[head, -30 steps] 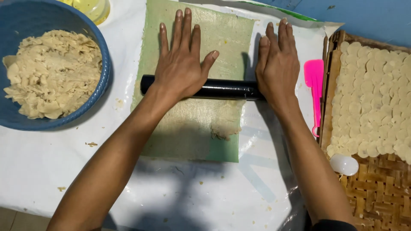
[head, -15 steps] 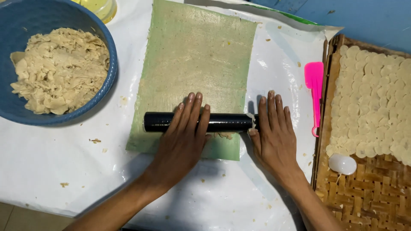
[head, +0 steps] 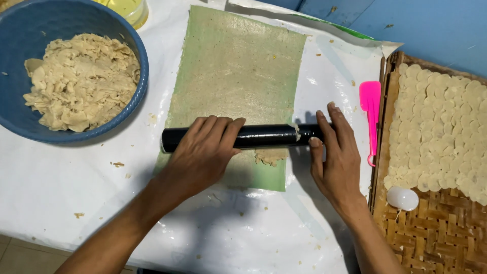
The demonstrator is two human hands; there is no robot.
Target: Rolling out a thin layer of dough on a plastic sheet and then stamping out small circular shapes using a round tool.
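The fingers of the left hand (head: 203, 152) are lying close together and flat over the long black cylindrical rolling pin (head: 243, 137), pressing on its left half without curling round it, while the fingers of the right hand (head: 337, 157) are resting loosely together on the pin's right end, the thumb tucked against its near side, again an open palm rather than a closed grasp. The pin is lying crosswise over the near part of a thin rectangular sheet of green-tinted rolled dough (head: 238, 76), with a ragged beige scrap of dough (head: 271, 156) sticking out just below it. The sheet is lying on a white plastic covering (head: 61, 193) spread over the table. To the left, well apart from the hands, a round blue plastic bowl (head: 129, 45) is holding a heap of pale torn dough scraps (head: 81, 81). To the right, a bright pink plastic scraper (head: 370, 109) is lying beside a woven bamboo tray (head: 436, 238) carrying overlapping rows of small pale dough rounds (head: 441, 127), with a small white oval object (head: 402, 198) near its edge.
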